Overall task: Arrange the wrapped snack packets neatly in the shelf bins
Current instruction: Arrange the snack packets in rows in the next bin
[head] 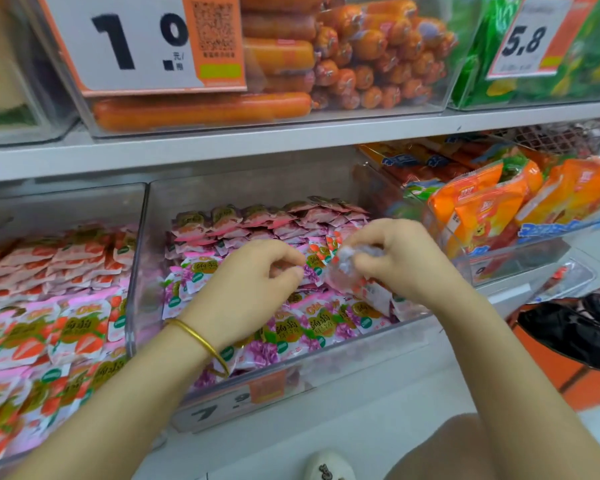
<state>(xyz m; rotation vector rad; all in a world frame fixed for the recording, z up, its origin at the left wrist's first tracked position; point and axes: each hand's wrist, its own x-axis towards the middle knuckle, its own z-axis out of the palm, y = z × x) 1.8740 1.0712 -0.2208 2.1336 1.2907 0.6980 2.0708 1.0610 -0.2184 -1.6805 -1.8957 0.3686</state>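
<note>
A clear middle bin on the lower shelf holds several small wrapped snack packets, purple-flowered ones in front and pink ones stacked at the back. My left hand, with a gold bangle on the wrist, hovers over the purple packets with fingers curled; what it pinches is hidden. My right hand pinches a crumpled clear wrapped packet above the bin's right half.
A left bin holds strawberry-print packets. To the right, a bin of orange snack bags. The upper shelf carries orange sausages and green bags behind price cards. A black shoe lies at far right.
</note>
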